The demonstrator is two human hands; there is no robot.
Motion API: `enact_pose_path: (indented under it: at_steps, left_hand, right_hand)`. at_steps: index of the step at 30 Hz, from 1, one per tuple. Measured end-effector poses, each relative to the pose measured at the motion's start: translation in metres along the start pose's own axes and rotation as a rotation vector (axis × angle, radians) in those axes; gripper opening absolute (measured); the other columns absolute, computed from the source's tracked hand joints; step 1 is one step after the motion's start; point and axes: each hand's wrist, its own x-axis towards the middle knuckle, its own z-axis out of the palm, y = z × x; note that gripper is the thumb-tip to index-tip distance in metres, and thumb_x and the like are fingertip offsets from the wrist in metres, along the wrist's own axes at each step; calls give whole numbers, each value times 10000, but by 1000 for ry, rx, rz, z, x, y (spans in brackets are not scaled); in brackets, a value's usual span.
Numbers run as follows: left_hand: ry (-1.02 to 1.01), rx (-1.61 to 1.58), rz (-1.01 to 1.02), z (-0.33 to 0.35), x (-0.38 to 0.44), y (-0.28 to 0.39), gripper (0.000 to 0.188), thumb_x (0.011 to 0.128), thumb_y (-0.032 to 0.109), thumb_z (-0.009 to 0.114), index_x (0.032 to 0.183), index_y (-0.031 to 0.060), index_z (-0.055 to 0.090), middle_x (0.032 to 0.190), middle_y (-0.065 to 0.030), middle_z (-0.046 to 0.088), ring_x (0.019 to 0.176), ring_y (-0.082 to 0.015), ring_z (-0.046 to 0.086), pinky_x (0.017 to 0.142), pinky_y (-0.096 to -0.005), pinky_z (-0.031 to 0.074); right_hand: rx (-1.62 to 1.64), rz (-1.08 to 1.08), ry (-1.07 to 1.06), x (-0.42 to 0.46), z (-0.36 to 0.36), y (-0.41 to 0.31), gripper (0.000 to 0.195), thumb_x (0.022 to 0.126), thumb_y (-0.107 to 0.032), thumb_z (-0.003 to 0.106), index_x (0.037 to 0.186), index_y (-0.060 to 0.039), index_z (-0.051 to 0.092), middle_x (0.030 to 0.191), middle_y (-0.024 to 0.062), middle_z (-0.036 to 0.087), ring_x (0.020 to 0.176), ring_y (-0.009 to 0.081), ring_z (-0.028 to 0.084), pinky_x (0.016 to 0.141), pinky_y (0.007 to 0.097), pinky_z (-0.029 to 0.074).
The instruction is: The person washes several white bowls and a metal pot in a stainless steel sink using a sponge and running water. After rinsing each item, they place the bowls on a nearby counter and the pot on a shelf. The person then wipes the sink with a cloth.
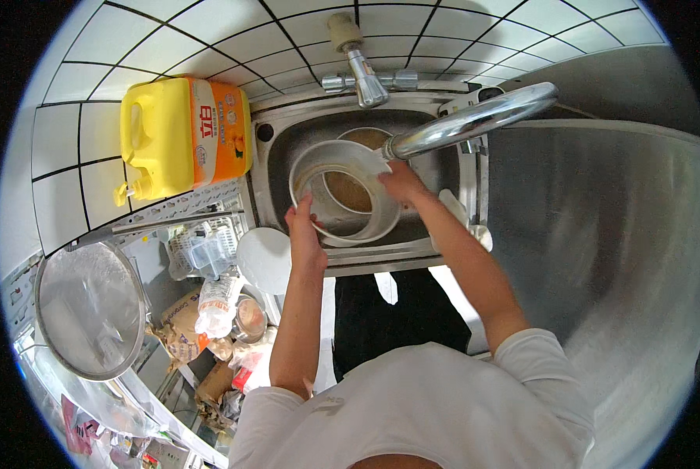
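Over the steel sink (279,196) I hold a translucent round tub (385,220), tilted so that its wide opening faces me. My left hand (307,231) grips its lower left rim, thumb on the inner side. On the upper right of the same rim are the curled fingers of my right hand (402,184); a small whitish patch by the fingertips is too unclear to name. Just above that hand is the end of the chrome faucet spout (473,123). Behind the tub, a round vessel (366,138) with a brownish inside sits in the basin, partly hidden.
A yellow jug with a pump (162,135) stands left of the sink. Below it are a round mesh strainer (90,311), a white round lid (265,258) and a basket of clear plastic containers (209,252). White cloths (455,211) hang over the sink's right edge, beside a steel counter (590,234).
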Motion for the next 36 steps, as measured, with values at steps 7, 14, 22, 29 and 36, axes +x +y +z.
enact_pose_path:
  at_steps: [7, 14, 22, 29, 36]
  left_hand:
    - [-222, 552, 172, -3, 33, 43, 581, 885, 407, 630, 1324, 53, 491, 1314, -137, 534, 1197, -268, 514, 964, -438, 443]
    - [-694, 443, -228, 22, 64, 74, 422, 938, 259, 539, 1252, -21, 512, 1016, -157, 677, 837, -255, 681, 767, -371, 568]
    - [-538, 341, 223, 4, 78, -3, 488, 936, 269, 560, 1338, 6, 473, 1166, -134, 608, 1103, -220, 558, 998, -336, 403]
    - [-540, 457, 80, 13, 72, 2, 531, 933, 339, 586, 1346, 29, 462, 1256, -107, 578, 1169, -222, 540, 1041, -360, 372]
    - [-555, 323, 135, 5, 70, 17, 706, 887, 447, 614, 1408, 23, 397, 1250, -159, 579, 1243, -258, 483, 1071, -375, 331]
  right_hand:
    - [-476, -430, -129, 60, -44, 26, 353, 855, -246, 603, 1148, -52, 626, 1078, 211, 643, 1026, 365, 609, 914, 440, 470]
    - [-660, -751, -237, 96, -44, -5, 379, 863, -393, 635, 968, -30, 612, 919, 197, 633, 895, 374, 611, 784, 445, 473]
    - [-855, -587, 28, 27, -70, -37, 393, 783, -229, 646, 1117, -40, 564, 1128, 206, 602, 1069, 377, 583, 912, 448, 477]
    - [-1036, -375, -7, 17, -77, -73, 351, 817, -209, 587, 1112, -20, 593, 1075, 234, 637, 1023, 395, 612, 907, 454, 490]
    - [-900, -674, 99, 41, -68, -35, 288, 874, -196, 586, 1109, -30, 591, 995, 229, 643, 935, 416, 615, 824, 482, 502]
